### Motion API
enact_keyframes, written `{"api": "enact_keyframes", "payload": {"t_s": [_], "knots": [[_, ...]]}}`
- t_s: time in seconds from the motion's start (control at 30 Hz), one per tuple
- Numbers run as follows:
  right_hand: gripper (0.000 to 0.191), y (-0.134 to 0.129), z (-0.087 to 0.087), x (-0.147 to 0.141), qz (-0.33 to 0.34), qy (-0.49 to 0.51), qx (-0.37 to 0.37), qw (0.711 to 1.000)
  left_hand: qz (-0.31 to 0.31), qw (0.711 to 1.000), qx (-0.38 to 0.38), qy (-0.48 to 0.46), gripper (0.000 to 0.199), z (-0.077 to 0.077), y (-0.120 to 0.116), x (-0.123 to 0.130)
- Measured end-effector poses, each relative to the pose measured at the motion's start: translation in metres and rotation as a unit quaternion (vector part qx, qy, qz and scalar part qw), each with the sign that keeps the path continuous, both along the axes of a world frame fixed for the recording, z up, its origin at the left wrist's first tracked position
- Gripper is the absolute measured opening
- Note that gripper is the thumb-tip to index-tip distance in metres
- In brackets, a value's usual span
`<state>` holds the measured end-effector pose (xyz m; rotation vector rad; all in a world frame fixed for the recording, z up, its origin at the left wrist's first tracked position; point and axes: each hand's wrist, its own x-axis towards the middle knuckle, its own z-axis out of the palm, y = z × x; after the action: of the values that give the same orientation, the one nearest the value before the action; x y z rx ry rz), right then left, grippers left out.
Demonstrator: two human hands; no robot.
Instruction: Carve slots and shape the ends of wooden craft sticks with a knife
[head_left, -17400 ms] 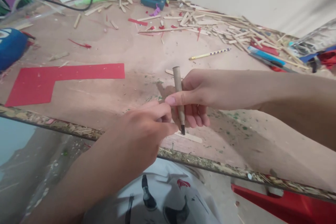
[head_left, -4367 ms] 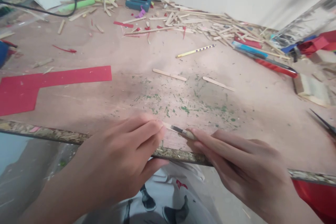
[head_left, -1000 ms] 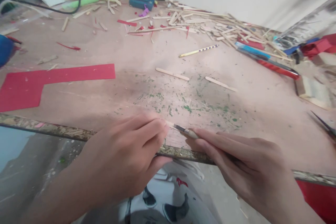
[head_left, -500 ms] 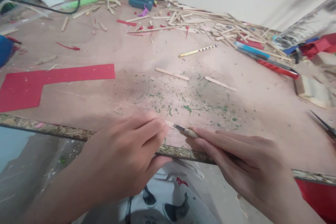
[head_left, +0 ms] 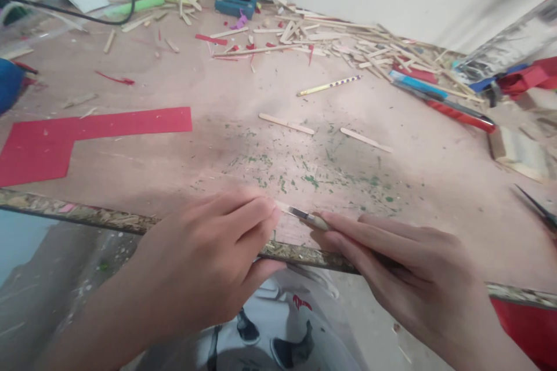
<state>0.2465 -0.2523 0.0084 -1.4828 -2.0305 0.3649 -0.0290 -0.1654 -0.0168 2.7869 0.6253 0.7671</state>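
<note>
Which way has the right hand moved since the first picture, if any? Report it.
Yes: the right hand is farther right of the red sheet and nearer the near edge of the table.

Two loose sticks [head_left: 326, 131] interrupt open tabletop [head_left: 243, 87] below the pencil [head_left: 329, 86].

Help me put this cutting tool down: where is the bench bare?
One mostly bare patch lies between the red sheet and the patterned pencil; another lies beyond the right hand, left of the wooden block. The stick pile crowds the back, and green scraps litter the middle, beyond the cutting tool.
</note>
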Motion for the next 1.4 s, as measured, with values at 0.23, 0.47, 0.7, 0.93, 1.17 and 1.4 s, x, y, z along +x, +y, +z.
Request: {"api": "enact_keyframes", "payload": {"t_s": [0.23,0.47,0.7,0.93,1.17,1.4], "knots": [[0.020,0.003,-0.005,-0.006,0.005,-0.006,0.007,1.000,0.001,1.000,0.003,-0.002,0.031,-0.001,-0.001,0.000],[0.021,0.000,-0.005,-0.004,0.012,-0.021,0.014,1.000,0.001,1.000,0.015,-0.003,0.032,-0.001,0.000,0.000],[0.021,0.002,-0.005,-0.001,0.009,-0.012,0.010,1.000,0.004,1.000,0.004,-0.003,0.031,0.000,-0.001,-0.001],[0.021,0.000,-0.008,-0.003,0.015,-0.054,0.049,0.997,0.005,1.000,0.011,0.002,0.031,-0.001,0.000,0.001],[0.021,-0.002,-0.010,-0.007,0.015,-0.125,0.101,0.987,0.013,0.999,0.034,0.004,0.033,-0.001,-0.004,0.000],[0.024,0.000,-0.008,-0.007,0.015,-0.109,0.078,0.991,0.021,0.999,0.044,0.021,0.033,0.000,-0.002,0.000]]}}
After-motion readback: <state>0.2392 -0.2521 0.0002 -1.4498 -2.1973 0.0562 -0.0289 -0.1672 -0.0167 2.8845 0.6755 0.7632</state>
